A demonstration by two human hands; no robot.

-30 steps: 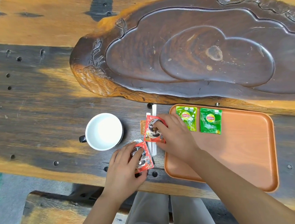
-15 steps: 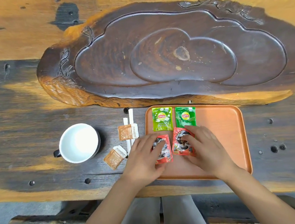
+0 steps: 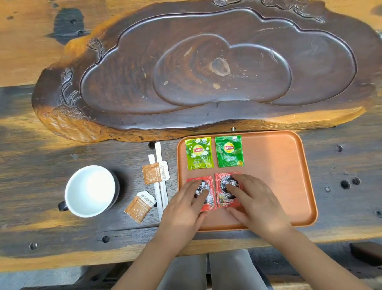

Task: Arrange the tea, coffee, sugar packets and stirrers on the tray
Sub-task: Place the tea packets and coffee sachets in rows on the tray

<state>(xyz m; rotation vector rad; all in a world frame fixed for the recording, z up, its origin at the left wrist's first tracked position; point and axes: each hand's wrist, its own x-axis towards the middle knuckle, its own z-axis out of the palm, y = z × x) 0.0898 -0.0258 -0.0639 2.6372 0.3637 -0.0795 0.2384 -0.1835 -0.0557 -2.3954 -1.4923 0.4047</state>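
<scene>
Head cam looking down at the table (image 3: 25, 139), and I'd say it's roughly halfway there. Orange tray (image 3: 280, 183) already has the two green tea packets (image 3: 214, 152) lined up side by side along its far edge. Right below them sit the two red coffee packets (image 3: 214, 194), also side by side. Left hand (image 3: 184, 211) lies flat with fingers spread on the left one, right hand (image 3: 256, 205) does the same on the right one; both are pressing down, not pinching anything, so it looks like squaring them up.

What's left: both orange sugar packets (image 3: 146, 189) and the pair of white stirrers (image 3: 160, 181) are off the tray, just to its left on the table, one sugar packet lying across the stirrers. White mug (image 3: 89, 190) sits further left. Plenty of bare tray on the right side for them.
</scene>
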